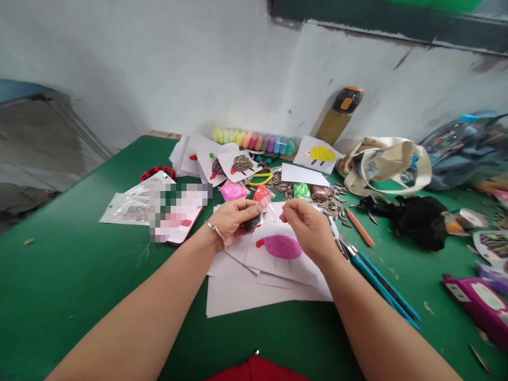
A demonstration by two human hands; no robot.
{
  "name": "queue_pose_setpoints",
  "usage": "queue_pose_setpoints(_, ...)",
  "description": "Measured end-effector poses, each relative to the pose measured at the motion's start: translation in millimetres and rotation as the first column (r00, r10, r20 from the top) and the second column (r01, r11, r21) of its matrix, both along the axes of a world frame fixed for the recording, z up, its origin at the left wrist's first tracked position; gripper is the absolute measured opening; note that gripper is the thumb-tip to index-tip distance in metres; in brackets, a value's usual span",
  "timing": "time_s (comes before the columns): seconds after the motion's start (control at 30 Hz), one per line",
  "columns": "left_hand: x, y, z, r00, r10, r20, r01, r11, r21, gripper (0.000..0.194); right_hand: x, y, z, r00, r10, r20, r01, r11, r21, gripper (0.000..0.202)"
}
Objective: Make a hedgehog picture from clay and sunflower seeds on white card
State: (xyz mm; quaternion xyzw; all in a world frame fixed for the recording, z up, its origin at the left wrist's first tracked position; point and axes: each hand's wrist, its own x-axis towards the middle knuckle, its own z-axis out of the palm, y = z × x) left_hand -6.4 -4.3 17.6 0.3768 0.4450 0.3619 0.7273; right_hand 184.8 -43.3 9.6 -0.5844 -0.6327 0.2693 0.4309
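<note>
My left hand (238,219), with a silver bracelet at the wrist, is closed around a small clear packet of black clay (253,222). My right hand (301,225) is beside it, fingers pinched near the packet's clear plastic; what they hold is too small to make out. Below both hands lies a white sheet bearing a flat purple oval (283,247) with a small red head and drawn legs. More white paper (254,299) is stacked under it. Just beyond the hands are packets of pink (233,190), red (261,193) and green clay (301,190).
A phone (184,219) and silvery packets (126,209) lie left. Sunflower seeds (335,206), an orange stick (360,227) and blue scissors (384,286) lie right. A bottle (338,116), cloth bag (384,164) and clay row (254,140) stand near the wall.
</note>
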Motion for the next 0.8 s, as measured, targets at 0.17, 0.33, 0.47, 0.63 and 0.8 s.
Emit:
queue_pose_setpoints(0.17,0.4,-0.9,-1.1,0.999,0.037,0.033,-0.039,0.998,0.04,0.045,1.4,3.0,-2.9,0.997,-0.067,-0.047,0.066,0.997,-0.031,0.015)
queue_pose_setpoints(0.33,0.8,-0.1,-5.4,0.997,0.053,0.057,-0.059,0.991,0.117,0.046,2.4,5.8,-7.9,0.986,-0.079,-0.143,0.069,0.995,-0.075,0.019)
queue_pose_setpoints(0.47,2.0,1.7,-10.2,0.994,0.097,-0.045,-0.085,0.973,0.217,0.051,1.9,5.5,-8.5,0.986,-0.063,-0.154,0.056,0.997,-0.054,0.025)
queue_pose_setpoints(0.63,2.1,1.8,-11.0,0.968,0.157,-0.196,-0.059,0.901,0.43,0.045,1.6,5.5,-6.7,0.976,-0.064,-0.208,0.048,0.996,-0.078,0.02)
queue_pose_setpoints(0.8,-0.1,-1.2,-9.3,0.795,0.376,-0.475,0.081,0.711,0.698,0.038,1.4,6.7,-8.3,0.93,-0.054,-0.365,0.008,0.992,-0.126,0.017)
